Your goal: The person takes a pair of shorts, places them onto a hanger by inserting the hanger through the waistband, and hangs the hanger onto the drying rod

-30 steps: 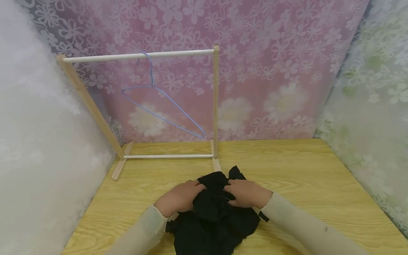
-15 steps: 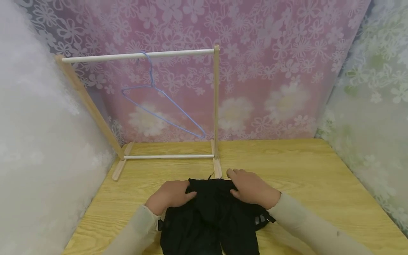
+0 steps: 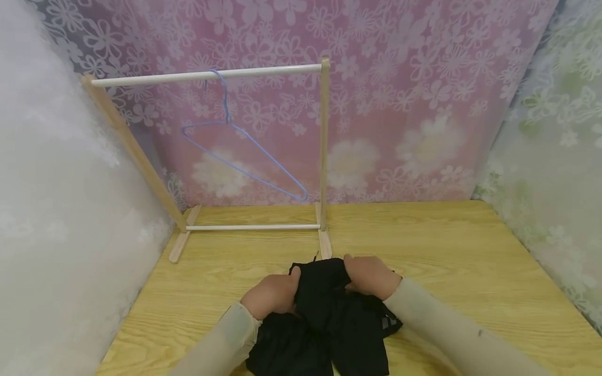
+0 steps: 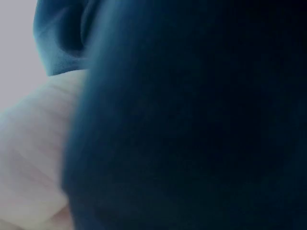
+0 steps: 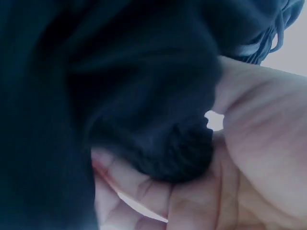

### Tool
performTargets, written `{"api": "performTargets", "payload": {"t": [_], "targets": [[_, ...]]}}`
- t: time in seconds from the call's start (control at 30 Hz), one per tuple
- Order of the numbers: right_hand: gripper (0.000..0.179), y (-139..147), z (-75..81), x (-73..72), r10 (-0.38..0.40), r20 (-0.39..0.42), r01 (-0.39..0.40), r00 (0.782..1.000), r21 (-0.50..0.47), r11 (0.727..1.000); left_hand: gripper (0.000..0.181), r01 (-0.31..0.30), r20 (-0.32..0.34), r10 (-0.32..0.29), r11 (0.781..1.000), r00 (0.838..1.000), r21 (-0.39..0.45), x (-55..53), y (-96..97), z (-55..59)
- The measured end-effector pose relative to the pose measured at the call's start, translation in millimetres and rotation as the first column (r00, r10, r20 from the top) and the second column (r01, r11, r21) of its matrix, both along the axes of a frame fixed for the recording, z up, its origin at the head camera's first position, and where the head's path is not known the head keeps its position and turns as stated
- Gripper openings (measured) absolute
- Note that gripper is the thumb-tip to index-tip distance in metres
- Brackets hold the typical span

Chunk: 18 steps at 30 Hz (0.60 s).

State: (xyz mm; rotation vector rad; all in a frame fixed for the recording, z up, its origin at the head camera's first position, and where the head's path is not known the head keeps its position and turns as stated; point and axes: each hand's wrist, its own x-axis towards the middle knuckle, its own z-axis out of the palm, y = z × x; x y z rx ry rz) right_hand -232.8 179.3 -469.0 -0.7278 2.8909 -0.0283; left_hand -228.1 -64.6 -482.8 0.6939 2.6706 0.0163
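Observation:
Black pants (image 3: 320, 303) with two legs showing lie bunched at the front of the table, their waist edge raised toward the rack. My left hand (image 3: 273, 293) grips the left side of the waist, thumb on top and fingers hidden beneath the cloth. At the right side of the waist, my right hand (image 3: 371, 274) pinches the fabric. The right wrist view shows gathered elastic cloth (image 5: 177, 148) between the thumb and curled fingers. Dark cloth (image 4: 192, 120) fills most of the left wrist view, covering the fingers. A strap-like piece (image 3: 390, 324) sticks out beside the right leg.
A wooden rack (image 3: 324, 146) with a white top rod (image 3: 268, 71) stands at the back left of the wood-grain table (image 3: 423, 235). A blue hanger (image 3: 268, 156) hangs from the rod. Floral sheets (image 3: 400, 104) enclose the back and sides.
The crumpled pants have been spread out so the waist edge and legs show. Both hands have changed from lying on the cloth to gripping the waist, and have drawn closer together.

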Motion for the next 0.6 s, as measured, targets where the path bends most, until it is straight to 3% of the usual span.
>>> {"api": "performTargets", "payload": {"t": [0.13,0.23,0.33,0.4,0.43,0.47,0.6], "targets": [[0.033,-9.8,0.6,6.5,0.046,-0.019,-0.043,0.999,0.119,0.992,0.101,-0.004,0.045,0.004,1.000,0.999,0.002,-1.6,1.4,0.6],[0.023,-18.1,-4.3,16.6,0.114,-0.162,-0.076,0.980,0.220,0.973,0.097,-0.009,0.068,0.008,1.000,0.998,0.014,-0.5,1.5,-1.0],[0.016,-26.5,-10.9,28.0,0.193,-0.370,-0.081,0.909,0.297,0.952,0.092,-0.003,0.056,0.001,1.000,0.998,0.026,0.8,2.5,-0.2],[0.022,-32.2,-14.6,34.3,0.211,-0.454,-0.052,0.865,0.338,0.940,0.088,-0.003,0.055,0.001,1.000,0.999,0.031,1.0,3.3,0.0],[0.027,-35.2,-15.6,36.5,0.207,-0.472,-0.035,0.857,0.348,0.937,0.087,-0.005,0.059,0.003,0.999,0.998,0.035,0.9,3.9,0.3],[0.029,-38.3,-16.1,37.9,0.199,-0.473,-0.015,0.858,0.364,0.931,0.085,-0.007,0.061,0.005,0.999,0.998,0.037,0.8,4.4,0.2],[0.030,-49.3,-12.9,37.7,0.153,-0.410,0.046,0.899,0.436,0.899,0.083,-0.024,0.073,0.020,0.999,0.997,0.046,-1.6,3.2,-3.5]]}}
